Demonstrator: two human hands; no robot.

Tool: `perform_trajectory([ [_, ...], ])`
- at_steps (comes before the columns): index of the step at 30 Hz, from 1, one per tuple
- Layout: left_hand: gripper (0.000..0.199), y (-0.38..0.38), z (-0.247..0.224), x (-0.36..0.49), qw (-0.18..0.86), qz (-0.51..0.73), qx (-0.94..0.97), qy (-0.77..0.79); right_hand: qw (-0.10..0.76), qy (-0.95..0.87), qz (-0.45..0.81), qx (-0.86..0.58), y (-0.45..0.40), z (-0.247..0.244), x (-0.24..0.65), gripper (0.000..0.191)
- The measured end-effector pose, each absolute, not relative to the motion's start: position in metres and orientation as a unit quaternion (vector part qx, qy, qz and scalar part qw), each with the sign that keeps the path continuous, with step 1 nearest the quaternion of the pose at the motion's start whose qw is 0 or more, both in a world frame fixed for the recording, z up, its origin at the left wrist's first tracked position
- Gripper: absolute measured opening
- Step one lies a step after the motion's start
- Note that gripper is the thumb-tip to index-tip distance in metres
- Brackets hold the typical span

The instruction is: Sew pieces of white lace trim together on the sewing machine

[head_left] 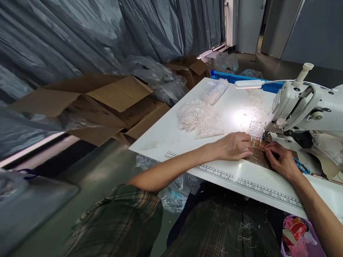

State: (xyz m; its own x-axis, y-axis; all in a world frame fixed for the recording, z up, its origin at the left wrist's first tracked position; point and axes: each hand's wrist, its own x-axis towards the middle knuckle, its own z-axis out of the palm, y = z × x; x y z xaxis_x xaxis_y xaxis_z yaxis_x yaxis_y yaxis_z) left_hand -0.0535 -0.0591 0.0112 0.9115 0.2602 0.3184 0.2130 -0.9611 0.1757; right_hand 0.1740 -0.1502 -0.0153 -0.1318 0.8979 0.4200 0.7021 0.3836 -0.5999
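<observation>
At the sewing machine point(311, 103), my left hand point(235, 146) rests with curled fingers on the left edge of a brown patch point(258, 157) below the needle. Thumb and forefinger of my right hand point(281, 160) are pinched together at the patch's right side, close to the presser foot. What either hand holds is too small or covered to make out. White lace point(255, 123) lies behind the needle area, under the lamp's glare. Further left sits a heap of lace point(197, 116), beside a wrapped pale roll point(215, 91).
A printed ruler point(241, 180) runs along the white table's front edge. Blue scissors point(301, 166) lie right of my right hand. Open cardboard boxes point(120, 94) stand left of the table. A purple bin point(311, 228) with scraps is below it. A lamp point(249, 84) hangs behind.
</observation>
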Motion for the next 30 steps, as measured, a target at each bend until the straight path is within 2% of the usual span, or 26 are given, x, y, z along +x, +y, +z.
perform_trajectory([
  [4, 0.016, -0.064, 0.003, -0.054, 0.093, 0.14, 0.974, 0.152, 0.368, -0.739, 0.137, -0.547, -0.151, -0.015, 0.173, 0.028],
  [9, 0.016, -0.06, 0.017, -0.059, 0.211, 0.145, 0.955, 0.152, 0.373, -0.721, 0.178, -0.556, -0.154, -0.01, 0.174, 0.028],
  [14, 0.031, -0.056, 0.031, -0.051, 0.289, 0.129, 0.944, 0.096, 0.311, -0.747, 0.222, -0.544, -0.147, 0.008, 0.175, 0.031],
  [16, 0.032, -0.054, 0.03, -0.045, 0.293, 0.116, 0.941, 0.121, 0.283, -0.756, 0.232, -0.542, -0.14, 0.011, 0.172, 0.037],
  [19, 0.02, -0.054, 0.022, -0.036, 0.324, 0.131, 0.909, 0.226, 0.265, -0.741, 0.256, -0.561, -0.132, 0.008, 0.165, 0.035],
  [22, 0.016, -0.058, 0.01, -0.031, 0.394, 0.189, 0.838, 0.328, 0.282, -0.709, 0.274, -0.585, -0.132, 0.002, 0.158, 0.029],
  [27, 0.039, -0.062, 0.002, -0.035, 0.513, 0.212, 0.769, 0.316, 0.343, -0.705, 0.296, -0.545, -0.143, 0.0, 0.154, 0.029],
  [30, 0.042, -0.061, 0.004, -0.037, 0.544, 0.194, 0.747, 0.33, 0.36, -0.699, 0.304, -0.538, -0.145, 0.002, 0.153, 0.021],
])
